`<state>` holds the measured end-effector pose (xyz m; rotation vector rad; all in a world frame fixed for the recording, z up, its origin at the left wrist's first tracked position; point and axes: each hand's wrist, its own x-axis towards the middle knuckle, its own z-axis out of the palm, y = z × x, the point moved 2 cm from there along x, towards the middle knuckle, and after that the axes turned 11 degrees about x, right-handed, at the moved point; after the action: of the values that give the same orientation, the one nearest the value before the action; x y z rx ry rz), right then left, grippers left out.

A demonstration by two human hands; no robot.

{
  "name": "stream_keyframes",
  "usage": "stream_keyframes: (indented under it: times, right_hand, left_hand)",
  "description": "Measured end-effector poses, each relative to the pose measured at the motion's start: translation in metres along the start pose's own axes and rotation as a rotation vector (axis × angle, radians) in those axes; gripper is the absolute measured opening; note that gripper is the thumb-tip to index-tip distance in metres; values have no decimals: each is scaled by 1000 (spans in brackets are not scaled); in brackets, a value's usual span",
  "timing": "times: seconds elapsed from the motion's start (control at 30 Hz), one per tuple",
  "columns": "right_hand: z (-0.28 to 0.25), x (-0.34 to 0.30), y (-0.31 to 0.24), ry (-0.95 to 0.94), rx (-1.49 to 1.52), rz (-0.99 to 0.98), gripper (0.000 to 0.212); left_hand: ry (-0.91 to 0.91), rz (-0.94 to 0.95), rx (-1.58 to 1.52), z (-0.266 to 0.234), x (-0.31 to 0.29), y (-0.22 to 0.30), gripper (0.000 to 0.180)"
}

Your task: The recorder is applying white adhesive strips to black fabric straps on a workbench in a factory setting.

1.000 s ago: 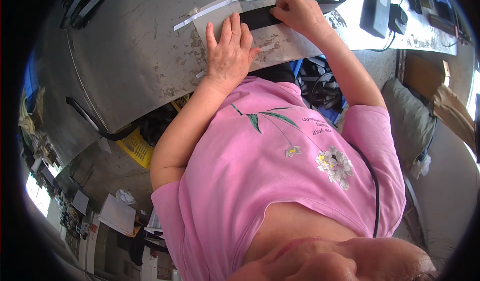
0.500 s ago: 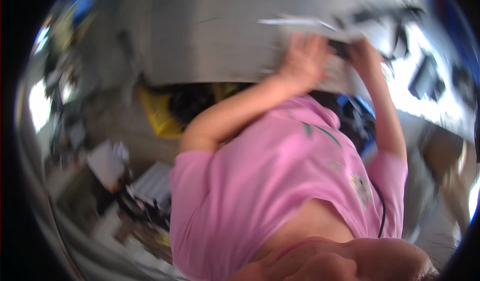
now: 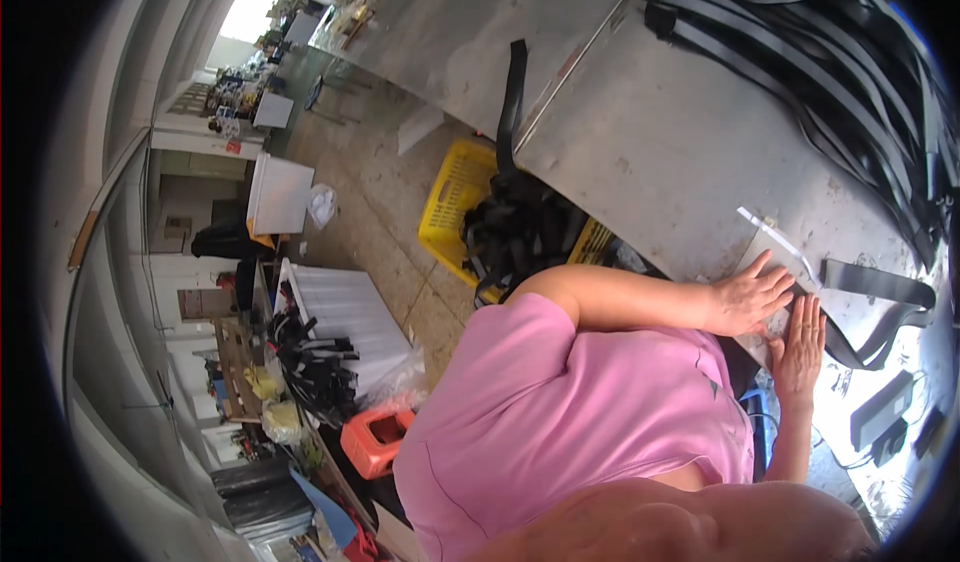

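Note:
My left hand (image 3: pixel 752 300) lies with its fingers spread at the near edge of the metal table. Beside it, my right hand (image 3: pixel 799 350) rests flat, fingers stretched out and close together; the two hands nearly touch. A black webbing strap (image 3: pixel 868 283) runs out from by the fingertips and loops back on the right, partly hidden by the right hand. Just beyond the fingers is a thin white strip (image 3: pixel 782 239), along the edge of a pale flat piece partly covered by my left hand.
Many long black straps (image 3: pixel 800 72) lie bundled at the far right of the metal table (image 3: pixel 680 152). One strap (image 3: pixel 512 102) hangs over its left edge by a yellow basket (image 3: pixel 440 217) filled with black webbing. A dark box-shaped device (image 3: pixel 882 410) sits right of my right hand.
The view has swung and become sharper. My hands have come closer together, and my right hand, earlier at a dark strap, now has its fingers laid out straight.

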<state>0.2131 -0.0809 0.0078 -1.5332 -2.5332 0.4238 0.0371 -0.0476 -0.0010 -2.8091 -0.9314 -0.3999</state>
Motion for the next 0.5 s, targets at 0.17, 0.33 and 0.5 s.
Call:
stream_keyframes:
  times: [0.17, 0.33, 0.5]
  right_hand:
    - [-11, 4, 52, 10, 248, 221, 49]
    - [-28, 42, 149, 230, -310, 242, 47]
    - [-26, 45, 160, 58, -234, 324, 41]
  left_hand:
    - [25, 3, 45, -1, 9, -2, 59]
    - [102, 24, 10, 21, 27, -1, 29]
    - [205, -12, -41, 16, 27, -5, 13]
